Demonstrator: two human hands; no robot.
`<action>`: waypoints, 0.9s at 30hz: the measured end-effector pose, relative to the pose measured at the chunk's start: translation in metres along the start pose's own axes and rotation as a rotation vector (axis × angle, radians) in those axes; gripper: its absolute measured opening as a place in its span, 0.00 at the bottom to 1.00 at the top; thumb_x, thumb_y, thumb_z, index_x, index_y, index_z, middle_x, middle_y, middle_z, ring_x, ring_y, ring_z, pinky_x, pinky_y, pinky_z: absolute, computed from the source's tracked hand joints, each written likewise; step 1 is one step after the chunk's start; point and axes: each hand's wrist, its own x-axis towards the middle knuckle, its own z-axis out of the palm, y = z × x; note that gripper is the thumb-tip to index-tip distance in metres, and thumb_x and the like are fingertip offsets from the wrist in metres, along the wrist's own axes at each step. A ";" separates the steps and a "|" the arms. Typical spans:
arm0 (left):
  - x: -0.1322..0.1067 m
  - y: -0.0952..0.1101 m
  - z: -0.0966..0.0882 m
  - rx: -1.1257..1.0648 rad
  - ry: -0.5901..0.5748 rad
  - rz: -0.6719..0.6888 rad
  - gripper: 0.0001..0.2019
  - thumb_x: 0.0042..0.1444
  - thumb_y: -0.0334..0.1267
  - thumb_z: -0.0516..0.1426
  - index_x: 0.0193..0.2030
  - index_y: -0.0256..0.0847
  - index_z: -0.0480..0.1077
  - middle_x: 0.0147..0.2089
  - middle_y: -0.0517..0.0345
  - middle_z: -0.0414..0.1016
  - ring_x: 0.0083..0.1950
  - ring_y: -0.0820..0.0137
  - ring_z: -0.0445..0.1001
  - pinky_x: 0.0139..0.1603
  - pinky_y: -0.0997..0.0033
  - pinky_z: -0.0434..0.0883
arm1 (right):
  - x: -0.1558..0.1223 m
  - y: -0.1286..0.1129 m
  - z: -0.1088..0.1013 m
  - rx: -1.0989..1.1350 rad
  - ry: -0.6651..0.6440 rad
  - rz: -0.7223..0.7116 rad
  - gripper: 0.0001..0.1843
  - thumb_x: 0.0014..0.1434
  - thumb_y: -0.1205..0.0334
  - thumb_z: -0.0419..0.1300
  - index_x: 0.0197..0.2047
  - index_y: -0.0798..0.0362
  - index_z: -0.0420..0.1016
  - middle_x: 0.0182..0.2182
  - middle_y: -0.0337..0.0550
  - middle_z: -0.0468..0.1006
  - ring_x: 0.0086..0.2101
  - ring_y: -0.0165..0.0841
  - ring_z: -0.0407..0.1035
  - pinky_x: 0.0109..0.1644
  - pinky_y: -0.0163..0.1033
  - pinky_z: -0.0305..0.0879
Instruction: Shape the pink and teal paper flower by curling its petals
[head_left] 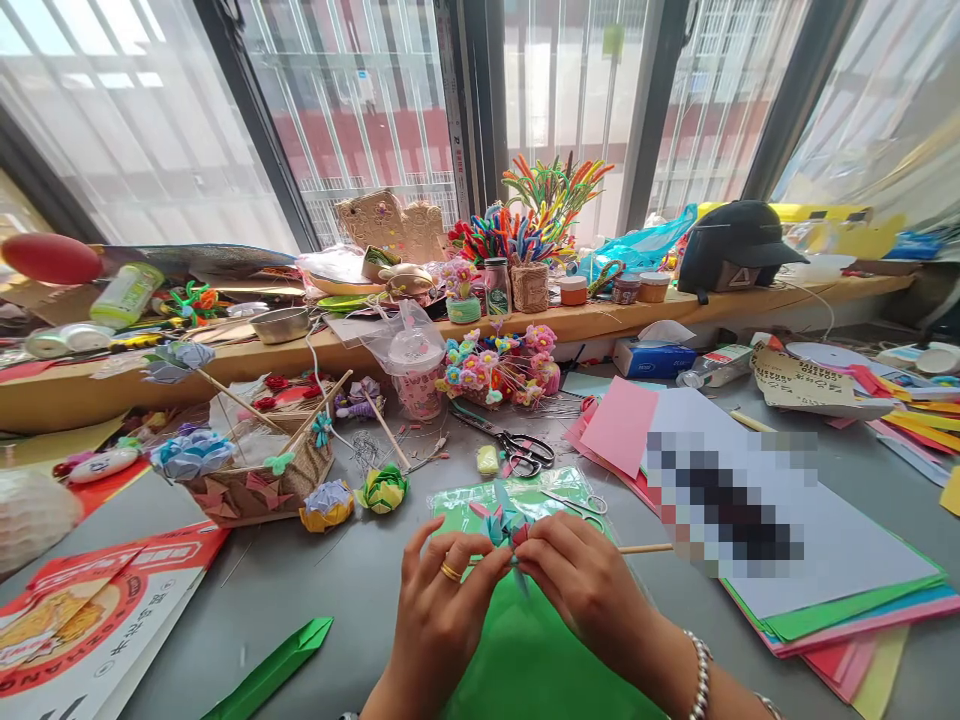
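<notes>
Both my hands meet at the bottom middle over a green paper sheet (525, 660). My left hand (439, 610), with a gold ring on it, and my right hand (581, 585), with a beaded bracelet at the wrist, pinch a small folded paper flower (504, 522) of teal and pink petals between their fingertips. A thin wooden stick (645, 548) pokes out to the right from behind my right hand. Beyond the flower lies a clear bag of green paper (517, 490).
Scissors (517, 450) lie behind the bag. A stack of coloured paper (787, 540) covers the right side. A folded green strip (274, 670) lies at lower left. A small basket (259, 485) with paper flowers stands to the left. The window ledge is crowded with craft items.
</notes>
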 end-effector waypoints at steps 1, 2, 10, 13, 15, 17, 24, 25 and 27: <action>0.000 0.000 0.001 -0.006 -0.002 -0.004 0.08 0.56 0.29 0.52 0.34 0.44 0.72 0.28 0.61 0.73 0.33 0.72 0.67 0.51 0.57 0.60 | 0.000 0.000 0.000 0.002 -0.001 -0.002 0.13 0.62 0.68 0.47 0.30 0.57 0.70 0.25 0.43 0.72 0.28 0.31 0.67 0.30 0.35 0.65; -0.001 0.000 0.001 -0.005 -0.001 -0.001 0.08 0.56 0.29 0.52 0.34 0.43 0.72 0.28 0.61 0.72 0.33 0.72 0.67 0.51 0.57 0.60 | 0.000 0.000 0.000 0.004 -0.003 -0.002 0.12 0.62 0.69 0.48 0.31 0.57 0.70 0.25 0.43 0.72 0.28 0.31 0.67 0.30 0.35 0.65; -0.002 0.000 0.001 0.043 0.020 0.045 0.07 0.55 0.28 0.52 0.34 0.40 0.71 0.28 0.60 0.73 0.32 0.72 0.68 0.51 0.57 0.59 | 0.000 0.000 -0.002 0.032 -0.076 0.078 0.09 0.60 0.70 0.50 0.32 0.57 0.70 0.28 0.45 0.72 0.30 0.33 0.66 0.31 0.37 0.67; -0.002 0.000 0.000 0.059 0.043 0.055 0.07 0.55 0.28 0.52 0.33 0.40 0.71 0.28 0.61 0.73 0.31 0.73 0.68 0.52 0.57 0.58 | -0.002 -0.001 -0.001 0.046 -0.083 0.112 0.08 0.59 0.69 0.51 0.34 0.56 0.71 0.30 0.46 0.72 0.31 0.33 0.67 0.32 0.37 0.68; -0.002 0.001 -0.001 0.061 0.053 0.058 0.07 0.55 0.27 0.53 0.33 0.40 0.71 0.28 0.61 0.73 0.31 0.73 0.69 0.52 0.57 0.58 | -0.003 0.000 0.000 0.053 -0.080 0.122 0.08 0.59 0.68 0.51 0.34 0.56 0.71 0.29 0.46 0.72 0.31 0.33 0.67 0.32 0.37 0.68; -0.002 0.001 -0.001 0.059 0.061 0.056 0.07 0.55 0.27 0.53 0.33 0.40 0.71 0.27 0.61 0.73 0.31 0.73 0.69 0.53 0.57 0.58 | -0.004 0.000 0.001 0.062 -0.065 0.120 0.09 0.60 0.69 0.50 0.33 0.56 0.72 0.29 0.46 0.72 0.30 0.32 0.67 0.32 0.36 0.68; -0.003 0.000 0.002 0.035 0.070 0.030 0.07 0.54 0.27 0.54 0.33 0.41 0.72 0.27 0.61 0.74 0.32 0.72 0.69 0.53 0.56 0.57 | -0.004 0.000 0.004 0.120 -0.005 0.122 0.11 0.61 0.69 0.49 0.32 0.57 0.71 0.28 0.45 0.72 0.29 0.31 0.68 0.31 0.34 0.68; -0.003 0.000 0.003 0.035 0.076 0.030 0.07 0.54 0.27 0.54 0.33 0.41 0.72 0.27 0.61 0.74 0.32 0.72 0.68 0.52 0.56 0.57 | -0.004 0.000 0.004 0.126 -0.007 0.124 0.11 0.61 0.69 0.48 0.32 0.57 0.71 0.28 0.45 0.72 0.29 0.30 0.68 0.31 0.34 0.68; -0.003 0.000 0.004 0.034 0.079 0.032 0.07 0.54 0.26 0.54 0.33 0.40 0.72 0.27 0.60 0.74 0.32 0.72 0.68 0.52 0.56 0.58 | -0.004 -0.001 0.004 0.136 -0.012 0.128 0.11 0.61 0.69 0.48 0.32 0.56 0.71 0.28 0.45 0.72 0.29 0.31 0.68 0.31 0.34 0.68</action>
